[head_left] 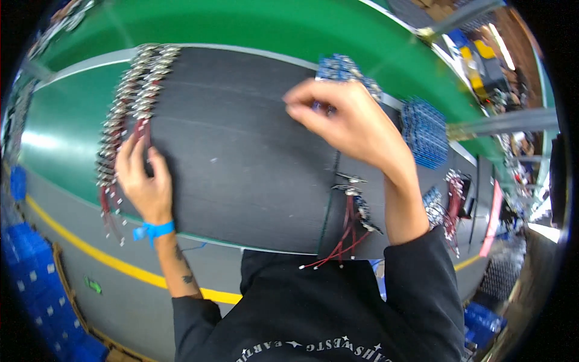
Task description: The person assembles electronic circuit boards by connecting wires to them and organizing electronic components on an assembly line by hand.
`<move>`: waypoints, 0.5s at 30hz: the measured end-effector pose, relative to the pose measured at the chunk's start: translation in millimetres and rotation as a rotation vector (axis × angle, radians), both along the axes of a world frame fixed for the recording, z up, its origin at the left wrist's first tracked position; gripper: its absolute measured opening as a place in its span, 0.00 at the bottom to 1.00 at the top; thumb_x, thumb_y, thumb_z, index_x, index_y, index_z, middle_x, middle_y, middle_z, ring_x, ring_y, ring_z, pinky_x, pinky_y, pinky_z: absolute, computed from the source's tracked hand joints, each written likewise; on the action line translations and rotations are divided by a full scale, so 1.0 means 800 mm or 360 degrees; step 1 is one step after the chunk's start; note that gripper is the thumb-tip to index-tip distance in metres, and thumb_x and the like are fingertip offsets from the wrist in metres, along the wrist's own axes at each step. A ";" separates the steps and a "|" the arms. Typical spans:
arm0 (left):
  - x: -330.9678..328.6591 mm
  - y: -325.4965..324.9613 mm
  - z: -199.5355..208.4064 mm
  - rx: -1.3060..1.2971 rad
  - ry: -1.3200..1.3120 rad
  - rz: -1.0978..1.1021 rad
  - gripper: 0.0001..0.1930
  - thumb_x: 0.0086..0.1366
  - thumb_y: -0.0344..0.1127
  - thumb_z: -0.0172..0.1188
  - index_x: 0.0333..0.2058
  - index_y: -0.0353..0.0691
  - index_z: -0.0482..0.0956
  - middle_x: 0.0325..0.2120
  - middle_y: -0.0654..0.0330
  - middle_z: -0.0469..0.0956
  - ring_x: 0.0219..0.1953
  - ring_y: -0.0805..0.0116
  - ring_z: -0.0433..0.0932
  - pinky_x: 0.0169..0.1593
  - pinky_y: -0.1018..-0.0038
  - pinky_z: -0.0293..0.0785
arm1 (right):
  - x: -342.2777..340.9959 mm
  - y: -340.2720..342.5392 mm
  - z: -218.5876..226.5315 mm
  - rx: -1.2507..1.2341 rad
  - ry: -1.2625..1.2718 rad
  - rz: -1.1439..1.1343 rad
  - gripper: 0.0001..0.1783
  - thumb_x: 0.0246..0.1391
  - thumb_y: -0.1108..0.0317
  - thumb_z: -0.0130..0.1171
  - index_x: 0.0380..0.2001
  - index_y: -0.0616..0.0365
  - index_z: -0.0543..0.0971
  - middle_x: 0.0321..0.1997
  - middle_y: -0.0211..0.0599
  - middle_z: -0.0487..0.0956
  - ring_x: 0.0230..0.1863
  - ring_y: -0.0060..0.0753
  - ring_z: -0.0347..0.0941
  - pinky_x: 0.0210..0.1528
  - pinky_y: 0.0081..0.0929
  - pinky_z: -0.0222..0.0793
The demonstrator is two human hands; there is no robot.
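Observation:
My left hand point(146, 182) reaches to the table's left part with its fingers apart, and its fingertips touch red wires point(142, 128). Those wires hang from the near end of a row of small silvery parts point(151, 84). A second, longer row of the same parts point(114, 117) lies just left of it, with red wire ends and white connectors at its near end. My right hand point(356, 120) is raised over the right side of the dark mat, thumb and forefinger closed in a pinch. Whatever they may hold is too small to make out.
A dark mat point(241, 151) covers the green table. Blue parts are piled behind my right hand, with a blue stack point(424, 133) farther right. Small boards with red wires point(351, 220) lie near my right forearm. More red-wired pieces point(453, 205) lie at the far right.

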State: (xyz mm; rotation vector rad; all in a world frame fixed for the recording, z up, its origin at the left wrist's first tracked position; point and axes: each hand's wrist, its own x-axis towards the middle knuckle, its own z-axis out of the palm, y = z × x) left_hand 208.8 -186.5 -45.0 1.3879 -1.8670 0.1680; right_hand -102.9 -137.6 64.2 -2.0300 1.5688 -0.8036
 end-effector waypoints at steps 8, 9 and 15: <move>-0.025 -0.005 -0.009 0.0063 0.0053 -0.0239 0.09 0.61 0.24 0.58 0.40 0.34 0.81 0.50 0.54 0.75 0.52 0.55 0.73 0.55 0.61 0.67 | -0.069 0.178 -0.026 0.0483 0.0693 -0.0500 0.17 0.47 0.61 0.66 0.39 0.56 0.80 0.39 0.44 0.77 0.40 0.49 0.77 0.43 0.40 0.71; -0.025 -0.004 -0.008 0.0075 0.0067 -0.0256 0.09 0.60 0.23 0.58 0.40 0.34 0.81 0.50 0.54 0.74 0.53 0.56 0.72 0.55 0.62 0.67 | -0.066 0.179 -0.032 0.0575 0.0540 -0.0561 0.17 0.47 0.61 0.66 0.39 0.57 0.79 0.40 0.44 0.76 0.39 0.48 0.77 0.42 0.40 0.71; -0.031 0.010 0.004 0.0044 0.0171 -0.0324 0.09 0.60 0.21 0.58 0.39 0.33 0.81 0.48 0.52 0.76 0.52 0.55 0.74 0.54 0.63 0.69 | -0.061 0.152 -0.050 0.0585 0.0121 -0.0480 0.14 0.46 0.68 0.69 0.36 0.61 0.80 0.30 0.40 0.75 0.25 0.31 0.73 0.29 0.28 0.68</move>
